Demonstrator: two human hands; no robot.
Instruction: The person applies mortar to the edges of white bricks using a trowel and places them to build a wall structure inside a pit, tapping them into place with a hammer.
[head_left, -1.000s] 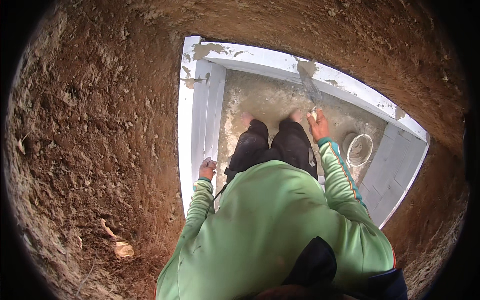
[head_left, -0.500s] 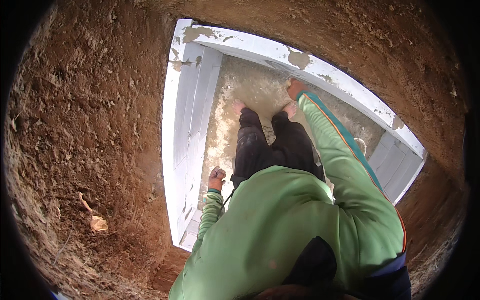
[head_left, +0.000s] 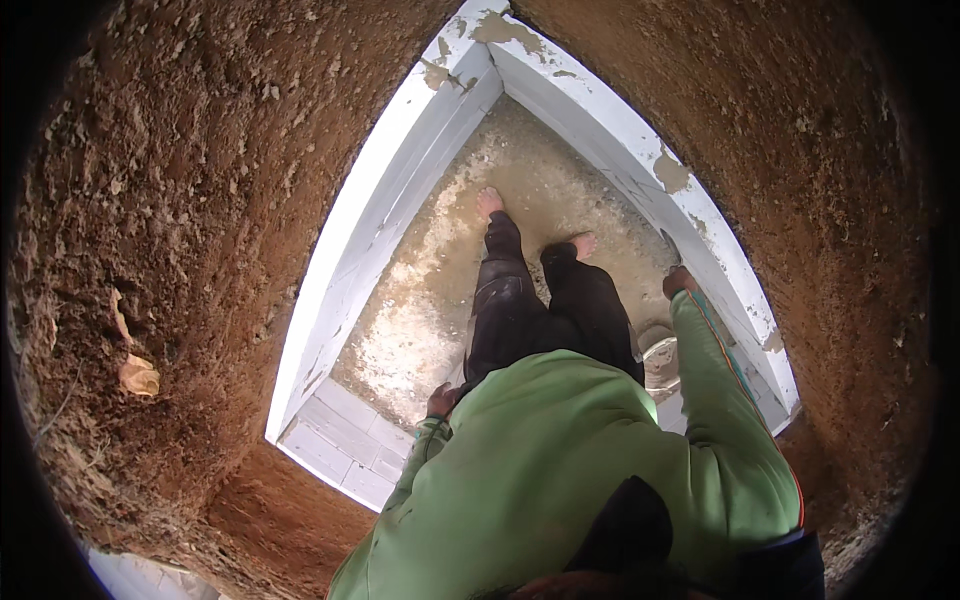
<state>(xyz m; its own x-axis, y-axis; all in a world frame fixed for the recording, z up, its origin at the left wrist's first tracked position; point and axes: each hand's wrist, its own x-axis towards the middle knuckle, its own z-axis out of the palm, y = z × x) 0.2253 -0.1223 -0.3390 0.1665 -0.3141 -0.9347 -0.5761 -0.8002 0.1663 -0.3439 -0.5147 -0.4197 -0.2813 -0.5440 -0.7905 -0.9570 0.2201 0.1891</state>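
Note:
My right hand is closed beside the right-hand white block wall. It grips what looks like a trowel, of which only a thin dark edge shows by the wall; the handle is hidden in my fist. Next to my right forearm is a round container with grey wet mix in it, partly covered by my body. My left hand hangs low beside my left thigh, fingers curled, with nothing seen in it.
White block walls enclose the wet, mortar-smeared floor where I stand barefoot. Grey mortar patches mark their tops. Rough brown earth rises close around the outside. A dry leaf lies on the earth at left.
My view and body have turned to the right. My right hand has moved along the wall, nearer to me and the container. My left hand has come closer to my thigh.

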